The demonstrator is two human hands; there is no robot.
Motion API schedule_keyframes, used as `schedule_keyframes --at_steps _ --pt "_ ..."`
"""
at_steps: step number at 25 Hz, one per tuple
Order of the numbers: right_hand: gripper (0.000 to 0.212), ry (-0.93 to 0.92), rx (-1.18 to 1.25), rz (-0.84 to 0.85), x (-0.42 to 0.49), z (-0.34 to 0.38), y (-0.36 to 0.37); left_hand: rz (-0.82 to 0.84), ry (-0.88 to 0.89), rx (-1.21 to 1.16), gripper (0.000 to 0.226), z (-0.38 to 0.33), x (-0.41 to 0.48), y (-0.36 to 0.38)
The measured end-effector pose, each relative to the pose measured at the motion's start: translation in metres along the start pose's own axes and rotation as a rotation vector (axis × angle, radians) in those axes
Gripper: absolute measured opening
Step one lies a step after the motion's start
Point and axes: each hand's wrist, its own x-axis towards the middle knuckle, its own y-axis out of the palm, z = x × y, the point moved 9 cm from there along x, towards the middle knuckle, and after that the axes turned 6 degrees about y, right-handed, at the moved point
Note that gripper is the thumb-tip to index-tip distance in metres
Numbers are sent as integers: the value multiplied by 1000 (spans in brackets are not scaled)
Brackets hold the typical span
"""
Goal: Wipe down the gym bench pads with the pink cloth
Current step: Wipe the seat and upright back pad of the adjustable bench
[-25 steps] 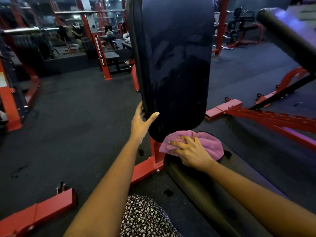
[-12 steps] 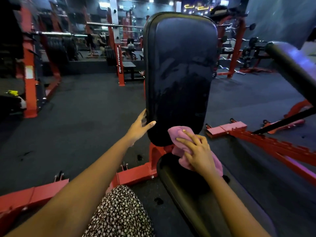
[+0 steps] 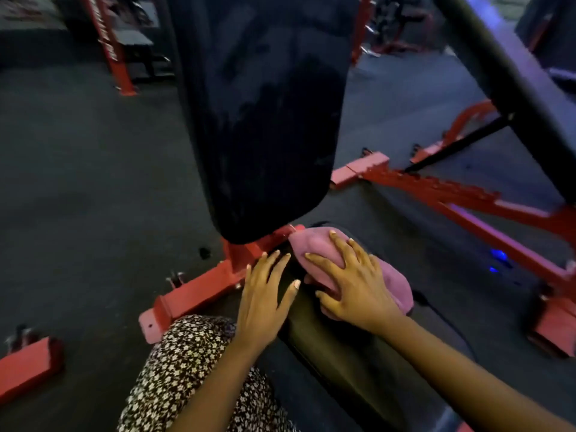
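Observation:
The bench's tall dark back pad (image 3: 265, 120) stands upright in front of me, streaked with damp marks. Below it the black seat pad (image 3: 330, 347) runs toward me. The pink cloth (image 3: 314, 247) lies bunched on the far end of the seat pad. My right hand (image 3: 352, 282) presses down on the cloth with fingers spread over it. My left hand (image 3: 265, 294) rests flat on the seat pad's left edge, fingers apart, holding nothing.
The bench's red steel frame (image 3: 199, 294) spreads over the dark rubber floor at left. A second red frame (image 3: 467, 201) with a slanted black pad (image 3: 511, 67) stands at right. A red rack post (image 3: 109, 48) rises at the back left. My patterned clothing (image 3: 187, 369) shows below.
My left hand has dropped from the side of the back pad onto the seat pad's left edge. My right hand has flattened the cloth onto the seat pad. The view has tilted downward.

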Motion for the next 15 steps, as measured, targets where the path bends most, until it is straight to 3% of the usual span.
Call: schedule_keyframes --at_steps 4,10,13,15 --pt "68 6 -11 -87 -13 -6 -5 37 151 115 62 -13 5 20" --pt "65 -36 -32 -263 -9 -8 1 106 169 186 64 -15 10 26" --pt "63 -14 -58 -240 -10 -10 6 214 147 166 65 -10 6 34" --pt "65 75 -89 -147 -6 -13 9 391 89 115 69 -10 6 33"
